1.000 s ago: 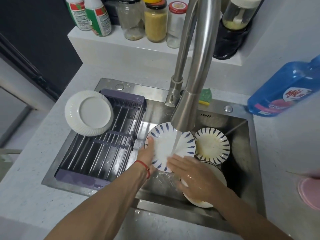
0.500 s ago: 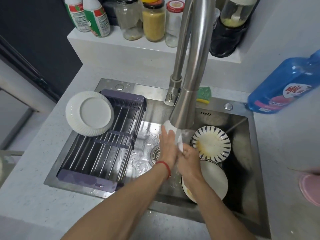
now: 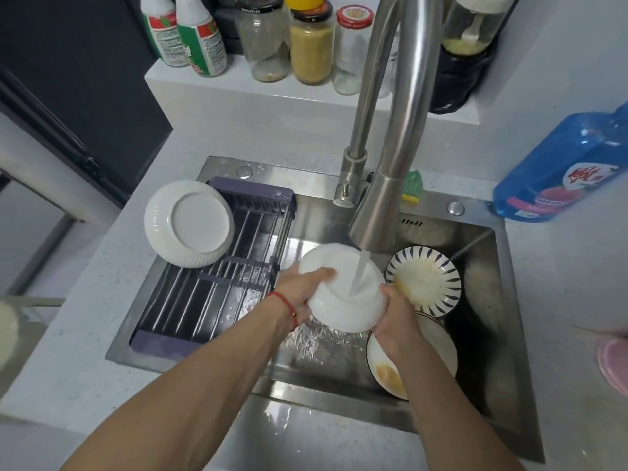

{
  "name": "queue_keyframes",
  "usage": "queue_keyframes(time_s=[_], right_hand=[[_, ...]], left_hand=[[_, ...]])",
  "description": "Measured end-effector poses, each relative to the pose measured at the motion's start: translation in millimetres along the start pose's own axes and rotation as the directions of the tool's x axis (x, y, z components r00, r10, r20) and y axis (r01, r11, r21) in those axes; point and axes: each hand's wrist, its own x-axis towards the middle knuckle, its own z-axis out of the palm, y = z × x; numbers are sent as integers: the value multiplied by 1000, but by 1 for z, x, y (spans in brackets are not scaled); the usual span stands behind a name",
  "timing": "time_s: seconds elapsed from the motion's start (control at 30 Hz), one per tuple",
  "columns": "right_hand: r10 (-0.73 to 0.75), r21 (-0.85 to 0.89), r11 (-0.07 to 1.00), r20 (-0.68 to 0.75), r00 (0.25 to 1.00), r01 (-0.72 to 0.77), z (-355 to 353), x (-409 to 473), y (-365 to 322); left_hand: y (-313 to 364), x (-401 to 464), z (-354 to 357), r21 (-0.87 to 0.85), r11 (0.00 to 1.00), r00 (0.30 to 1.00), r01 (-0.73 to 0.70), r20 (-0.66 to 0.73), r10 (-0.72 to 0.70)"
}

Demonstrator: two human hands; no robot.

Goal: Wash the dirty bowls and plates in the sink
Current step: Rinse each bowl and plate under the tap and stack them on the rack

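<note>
Both hands hold a white bowl [image 3: 343, 290] (turned underside up) under the faucet [image 3: 377, 212] stream: left hand [image 3: 302, 294] grips its left rim, right hand [image 3: 396, 311] its right. Just beyond the right hand sits a dirty striped bowl [image 3: 423, 280]; beneath that wrist lies a soiled plate [image 3: 438, 348].

so I count one white bowl [image 3: 343, 290], two dirty plates [image 3: 424, 280] [image 3: 438, 351], one clean plate [image 3: 190, 224], five jars [image 3: 311, 45].

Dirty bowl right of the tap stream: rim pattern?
Dark blue dashes on white round the bowl's rim; head view.
</note>
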Motion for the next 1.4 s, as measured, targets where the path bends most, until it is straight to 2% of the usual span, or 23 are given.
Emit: queue_keyframes(time_s=[0.1,0.13,0.17,0.23,0.3,0.37,0.43,0.47,0.53,0.57,0.63,0.73,0.83,0.97,1.03,1.23,1.3,1.33,1.37,1.4], right_hand=[[-127,-305,948,-88,988,94,37,9,6],[-202,-335,931,-135,970,147,53,2,5],[-238,-323,931,-176,955,172,70,-7,1],[-262,-295,933,-166,951,206,95,-22,-3],[-351,-285,898,-2,937,336,108,-24,-6],[-371,-267,892,30,928,365,112,-27,-15],[-355,-284,897,-11,935,338,111,-18,-25],[-302,-260,923,-32,953,284,104,-12,-26],[-192,-185,963,33,981,195,87,-3,-23],[-141,-145,978,68,988,150,77,3,-17],[30,-8,1000,133,991,-30,61,0,-8],[147,140,974,201,969,-177,46,-4,1],[130,196,964,239,962,-179,37,-6,5],[120,162,973,241,963,-162,26,-6,6],[126,118,981,203,971,-152,18,-1,7],[120,-59,992,102,987,-115,-5,-3,11],[40,-233,972,19,999,-34,-13,1,15],[-67,-395,917,-12,998,57,-18,4,17],[-205,-585,795,-13,979,159,-24,8,20],[-328,-756,613,22,944,231,-31,14,22]], left_hand=[[2,-9,10,151,966,976,-211,-20,217],[4,-12,9,245,933,962,-265,-6,274],[8,-15,8,329,891,946,-312,23,323],[15,-20,2,457,798,910,-393,69,408],[21,-24,-4,580,656,853,-484,146,501],[24,-32,-9,634,551,810,-542,220,543],[23,-39,-15,606,568,813,-557,259,521],[23,-42,-18,580,591,816,-561,268,513],[30,-43,-32,554,624,823,-551,238,516],[36,-43,-41,546,649,832,-530,186,522],[56,-40,-68,502,711,841,-493,67,536],[89,-30,-117,456,752,799,-477,-132,587],[113,-18,-152,455,770,744,-448,-289,603],[129,-2,-169,622,693,680,-365,-329,655],[132,5,-170,659,676,682,-330,-329,653],[135,15,-155,848,481,626,-221,-254,737],[135,14,-156,885,428,580,-185,-253,774],[135,12,-156,908,382,544,-173,-235,805],[133,12,-159,934,324,513,-148,-208,833],[132,11,-161,958,266,488,-110,-181,854]])
